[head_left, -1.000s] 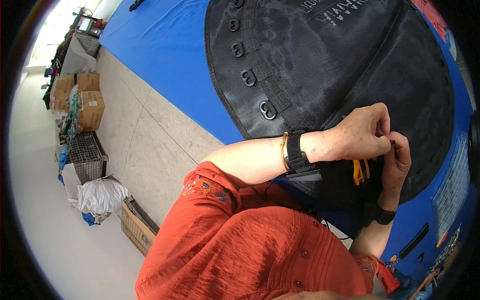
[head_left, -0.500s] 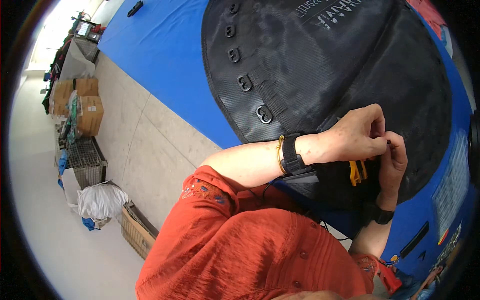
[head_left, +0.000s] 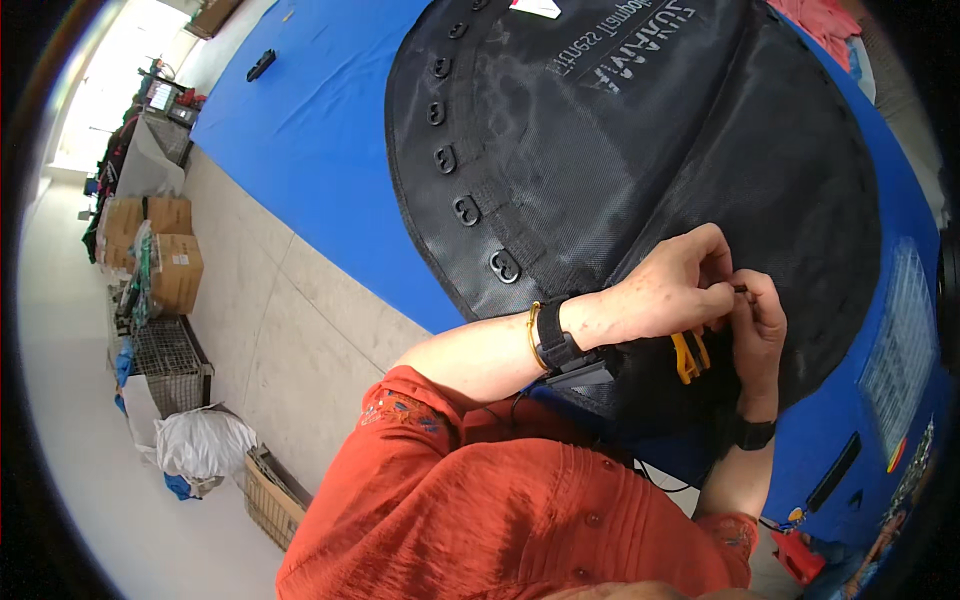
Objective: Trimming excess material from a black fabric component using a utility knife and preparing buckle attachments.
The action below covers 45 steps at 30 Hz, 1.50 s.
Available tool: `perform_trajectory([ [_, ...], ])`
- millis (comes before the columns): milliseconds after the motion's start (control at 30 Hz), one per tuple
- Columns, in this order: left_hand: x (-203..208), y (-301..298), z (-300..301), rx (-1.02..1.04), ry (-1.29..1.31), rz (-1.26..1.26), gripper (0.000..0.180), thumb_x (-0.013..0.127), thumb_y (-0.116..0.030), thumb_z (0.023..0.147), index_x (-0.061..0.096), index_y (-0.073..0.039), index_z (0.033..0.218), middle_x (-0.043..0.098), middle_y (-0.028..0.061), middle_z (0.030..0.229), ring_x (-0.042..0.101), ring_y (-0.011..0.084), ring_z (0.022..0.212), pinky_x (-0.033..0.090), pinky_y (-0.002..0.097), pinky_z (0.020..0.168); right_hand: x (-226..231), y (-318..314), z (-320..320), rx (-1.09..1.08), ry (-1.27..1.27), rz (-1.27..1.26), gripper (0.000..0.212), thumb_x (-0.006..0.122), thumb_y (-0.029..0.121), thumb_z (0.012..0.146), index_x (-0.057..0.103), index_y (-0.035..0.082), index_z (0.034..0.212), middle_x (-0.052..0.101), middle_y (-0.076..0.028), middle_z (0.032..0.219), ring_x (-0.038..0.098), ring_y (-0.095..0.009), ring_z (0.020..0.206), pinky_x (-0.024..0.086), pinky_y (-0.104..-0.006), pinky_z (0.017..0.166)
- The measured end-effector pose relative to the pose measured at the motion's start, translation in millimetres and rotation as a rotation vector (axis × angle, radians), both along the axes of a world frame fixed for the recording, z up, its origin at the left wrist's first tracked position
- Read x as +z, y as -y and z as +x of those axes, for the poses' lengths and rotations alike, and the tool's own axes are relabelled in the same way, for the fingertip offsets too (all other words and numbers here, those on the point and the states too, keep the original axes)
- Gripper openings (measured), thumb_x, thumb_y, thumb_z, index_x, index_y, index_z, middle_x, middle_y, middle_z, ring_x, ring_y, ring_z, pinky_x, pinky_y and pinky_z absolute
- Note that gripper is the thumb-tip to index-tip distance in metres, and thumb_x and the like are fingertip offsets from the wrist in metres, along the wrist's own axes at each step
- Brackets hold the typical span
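My left hand (head_left: 665,287) and my right hand (head_left: 758,325) meet over the near right part of a round black trampoline mat (head_left: 560,140). Fingers of both hands are pinched together, and a tiny dark bit shows at the right fingertips; its kind is too small to make out. What the left fingers hold is hidden. Just below the hands are the yellow handles of a small cutting tool (head_left: 690,357); whether a hand holds it, I cannot tell. Black plastic rings (head_left: 505,266) are sewn in a row along the mat's left edge.
The mat lies on a blue-covered table (head_left: 300,170). A dark clip-like object (head_left: 261,66) sits at its far left, and a pink cloth (head_left: 820,28) at the far right. Cardboard boxes (head_left: 178,272), wire crates (head_left: 172,358) and a white sack (head_left: 205,443) stand along the wall.
The mat and hands appear slightly further left and lower, with more of the mat's far side in view. Both hands stay pinched together in much the same pose.
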<state>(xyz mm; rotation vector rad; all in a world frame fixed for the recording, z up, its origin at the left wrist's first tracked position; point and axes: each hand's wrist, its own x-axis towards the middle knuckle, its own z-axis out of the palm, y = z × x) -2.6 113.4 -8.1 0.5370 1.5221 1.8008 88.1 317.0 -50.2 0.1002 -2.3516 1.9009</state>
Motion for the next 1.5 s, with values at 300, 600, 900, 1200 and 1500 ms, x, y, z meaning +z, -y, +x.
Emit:
perform_trajectory([
  [300, 1, 1, 0, -0.010, 0.045, 0.027, 0.014, 0.061, -0.008, 0.102, 0.054, 0.001, 0.112, 0.071, 0.0095, 0.090, 0.074, 0.0150, 0.080, 0.062, 0.0296, 0.069, 2, 3, -2, -0.017, 0.028, 0.004, 0.018, 0.057, -0.001, 0.108, 0.064, 0.002, 0.125, 0.067, 0.001, 0.089, 0.063, -0.006, 0.078, 0.051, -0.0216, 0.070],
  [600, 0, 1, -4, 0.011, -0.009, 0.000, 0.010, 0.059, -0.005, 0.104, 0.055, 0.001, 0.110, 0.070, 0.0066, 0.083, 0.073, 0.0139, 0.072, 0.060, 0.0289, 0.063, 5, 13, -6, -0.024, 0.018, -0.117, 0.015, 0.058, 0.001, 0.109, 0.066, 0.004, 0.122, 0.066, 0.002, 0.090, 0.061, -0.004, 0.077, 0.049, -0.0210, 0.068],
  [900, -5, -2, 1, 0.024, 0.048, 0.085, 0.009, 0.063, -0.006, 0.105, 0.058, 0.001, 0.109, 0.075, 0.0079, 0.084, 0.076, 0.0150, 0.078, 0.061, 0.0279, 0.072, 6, 12, -1, -0.054, -0.052, -0.102, 0.017, 0.060, -0.002, 0.107, 0.066, 0.005, 0.121, 0.065, 0.002, 0.088, 0.059, -0.003, 0.076, 0.049, -0.0213, 0.066],
  [1200, -18, 1, -5, 0.043, 0.091, 0.123, 0.005, 0.056, -0.003, 0.108, 0.058, 0.000, 0.111, 0.074, 0.0104, 0.091, 0.075, 0.0174, 0.080, 0.062, 0.0300, 0.077, 7, 17, -9, -0.060, 0.009, -0.154, 0.015, 0.059, 0.000, 0.106, 0.068, 0.003, 0.118, 0.067, 0.001, 0.088, 0.060, -0.004, 0.076, 0.050, -0.0215, 0.068],
  [1500, -4, 3, -8, 0.016, 0.211, 0.131, 0.012, 0.050, -0.005, 0.111, 0.055, 0.004, 0.115, 0.074, 0.0135, 0.092, 0.077, 0.0184, 0.075, 0.064, 0.0286, 0.072, 9, 15, -8, -0.020, 0.098, -0.295, 0.013, 0.063, 0.007, 0.107, 0.070, 0.003, 0.117, 0.070, 0.002, 0.091, 0.062, -0.003, 0.076, 0.053, -0.0209, 0.070],
])
